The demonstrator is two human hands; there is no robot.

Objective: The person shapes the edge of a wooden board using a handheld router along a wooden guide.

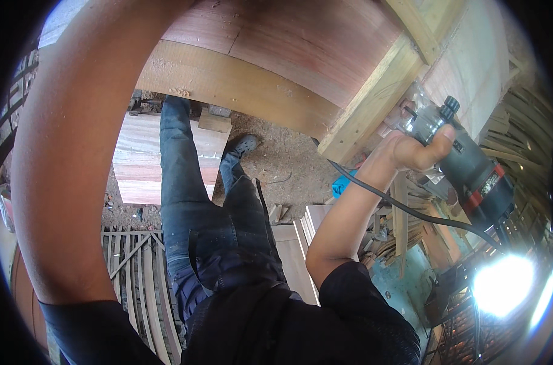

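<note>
My right hand is wrapped round a black and red trim router with a clear plastic base and a black knob. The router lies tilted, its base close to a pale wooden beam; whether they touch I cannot tell. From the router's rear end a black cord loops across my right forearm. My left arm stretches up past the top edge, and its hand is out of the picture. Beneath that arm's far end lies a reddish wooden panel, edged by a pale rail with shavings on it.
Below the panel, a striped board lies by my legs on the dirt floor. Slatted wood is at the lower left. Thin wood strips and offcuts pile up on the right, near a blue object and a bright light.
</note>
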